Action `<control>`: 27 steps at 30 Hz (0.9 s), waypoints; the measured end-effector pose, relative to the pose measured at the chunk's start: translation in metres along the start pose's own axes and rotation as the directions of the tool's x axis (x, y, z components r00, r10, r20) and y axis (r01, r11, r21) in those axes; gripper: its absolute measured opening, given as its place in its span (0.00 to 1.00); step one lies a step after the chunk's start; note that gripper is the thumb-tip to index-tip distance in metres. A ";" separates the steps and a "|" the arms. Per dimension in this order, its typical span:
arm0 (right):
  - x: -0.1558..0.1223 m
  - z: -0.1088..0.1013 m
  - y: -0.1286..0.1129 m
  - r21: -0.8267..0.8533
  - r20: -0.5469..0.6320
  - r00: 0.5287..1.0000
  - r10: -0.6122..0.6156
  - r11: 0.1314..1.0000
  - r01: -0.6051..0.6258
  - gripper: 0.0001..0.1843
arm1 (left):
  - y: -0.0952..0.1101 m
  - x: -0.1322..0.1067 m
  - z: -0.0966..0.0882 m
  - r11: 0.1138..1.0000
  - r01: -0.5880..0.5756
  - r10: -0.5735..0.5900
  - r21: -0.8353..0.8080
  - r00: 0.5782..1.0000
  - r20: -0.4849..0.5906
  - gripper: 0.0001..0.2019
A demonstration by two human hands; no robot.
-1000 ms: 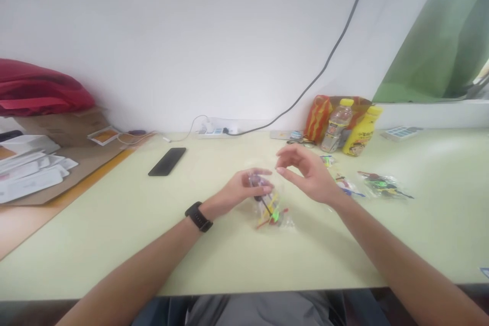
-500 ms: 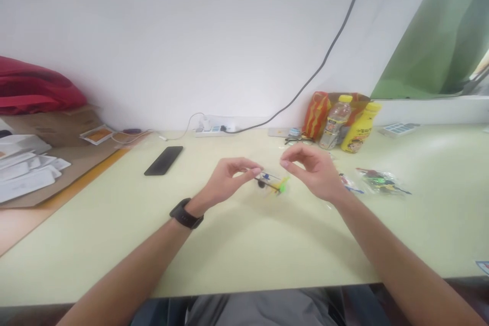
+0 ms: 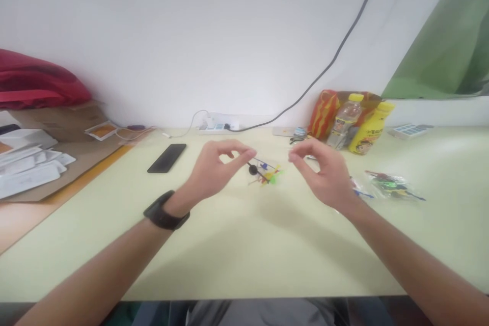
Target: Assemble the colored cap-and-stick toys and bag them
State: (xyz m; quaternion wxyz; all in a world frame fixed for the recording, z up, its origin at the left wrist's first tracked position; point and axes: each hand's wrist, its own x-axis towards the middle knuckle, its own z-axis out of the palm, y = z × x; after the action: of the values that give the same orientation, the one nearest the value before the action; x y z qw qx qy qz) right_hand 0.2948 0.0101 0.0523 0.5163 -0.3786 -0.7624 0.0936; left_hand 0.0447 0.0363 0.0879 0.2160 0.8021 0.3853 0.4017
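My left hand (image 3: pixel 217 167) pinches the top left corner of a small clear plastic bag (image 3: pixel 280 173) between thumb and index finger. Inside the bag show small plastic parts in blue, yellow, green and red, along with a black rod bearing a round piece (image 3: pixel 252 168). To the right of the bag, my right hand (image 3: pixel 324 170) has its thumb and index finger brought close together; whatever they may hold is too small to make out. A similar bag of coloured parts (image 3: pixel 395 185) lies on the table beyond my right wrist, with another one partly hidden behind it.
On the pale table (image 3: pixel 229 254) lies a black phone (image 3: pixel 167 158) at left. Behind my right hand stand a yellow bottle (image 3: pixel 369 132), a clear bottle (image 3: pixel 344 125) and a red-yellow bag (image 3: pixel 323 112). Several white packets (image 3: pixel 30 170) lie far left, and a power strip (image 3: pixel 217 126) sits by the wall.
My hands have moved a little farther apart. The left hand has shifted left and up with the bag, whose black rod now shows more clearly. The view has shifted slightly too.
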 end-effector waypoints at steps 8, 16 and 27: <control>-0.013 0.009 0.027 0.400 0.182 0.968 0.172 0.886 -0.233 0.24 | -0.006 -0.008 -0.003 1.000 -0.024 0.025 0.018 0.999 -0.038 0.11; -0.024 0.027 0.017 0.472 0.313 0.912 0.266 0.790 -0.393 0.22 | -0.022 -0.019 0.014 0.978 0.021 -0.019 -0.205 1.000 0.013 0.12; -0.026 0.030 0.024 0.504 0.198 0.927 0.320 0.778 -0.376 0.13 | -0.063 -0.031 0.036 0.859 0.196 -0.153 -0.474 0.980 0.127 0.12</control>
State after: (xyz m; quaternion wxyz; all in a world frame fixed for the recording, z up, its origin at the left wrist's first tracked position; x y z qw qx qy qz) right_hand 0.2853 0.0172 0.0073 0.5354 -0.3492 -0.6479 0.4143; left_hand 0.0342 0.0484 0.0109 0.4613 0.7009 0.3340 0.4294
